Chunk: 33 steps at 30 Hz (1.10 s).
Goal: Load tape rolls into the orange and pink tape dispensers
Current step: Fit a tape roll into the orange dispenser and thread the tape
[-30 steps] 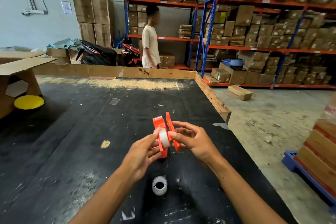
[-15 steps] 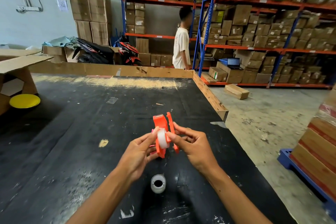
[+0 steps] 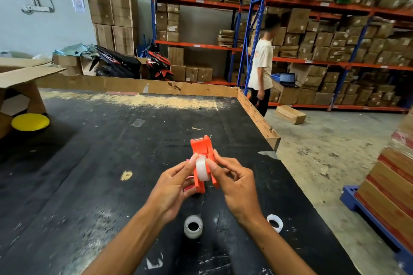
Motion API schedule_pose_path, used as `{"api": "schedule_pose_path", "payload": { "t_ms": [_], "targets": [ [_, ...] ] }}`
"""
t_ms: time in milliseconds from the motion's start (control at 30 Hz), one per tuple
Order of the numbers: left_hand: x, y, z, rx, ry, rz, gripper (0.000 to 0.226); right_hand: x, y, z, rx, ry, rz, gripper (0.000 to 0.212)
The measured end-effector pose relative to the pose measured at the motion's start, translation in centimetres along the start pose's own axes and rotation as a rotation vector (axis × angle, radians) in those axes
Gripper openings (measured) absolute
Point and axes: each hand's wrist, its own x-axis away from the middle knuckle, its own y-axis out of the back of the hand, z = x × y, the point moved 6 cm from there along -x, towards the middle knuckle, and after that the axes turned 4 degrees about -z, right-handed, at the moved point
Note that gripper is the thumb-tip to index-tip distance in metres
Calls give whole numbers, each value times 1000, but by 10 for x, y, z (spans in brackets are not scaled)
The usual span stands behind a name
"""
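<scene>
Evidently mid-load: left hand (image 3: 173, 187) and right hand (image 3: 234, 183) both pinch the orange dispenser (image 3: 202, 152) above the table (image 3: 89, 174) — tape roll (image 3: 203, 167) half-seated; next, press it home.

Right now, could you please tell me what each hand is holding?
Left hand: closed on the orange tape dispenser.
Right hand: fingers pinching the tape roll seated in that dispenser.
</scene>
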Motion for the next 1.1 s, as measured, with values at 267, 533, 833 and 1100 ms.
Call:
{"api": "schedule_pose_path", "payload": {
  "t_ms": [267, 533, 833, 1100],
  "targets": [
    [0, 3, -2, -50, -27, 33, 43, 10, -5, -1, -2, 36, -15, 16],
    [-3, 4, -17, -46, -96, 40, 52, 3, -2, 11, 57, 59, -22, 33],
    [-4, 8, -21, -40, -152, 32, 51, 6, -7, 11, -21, 69, -40, 21],
    [0, 0, -27, -57, -186, 27, 50, 8, -8, 26, -18, 107, -57, 25]
  ]
}}
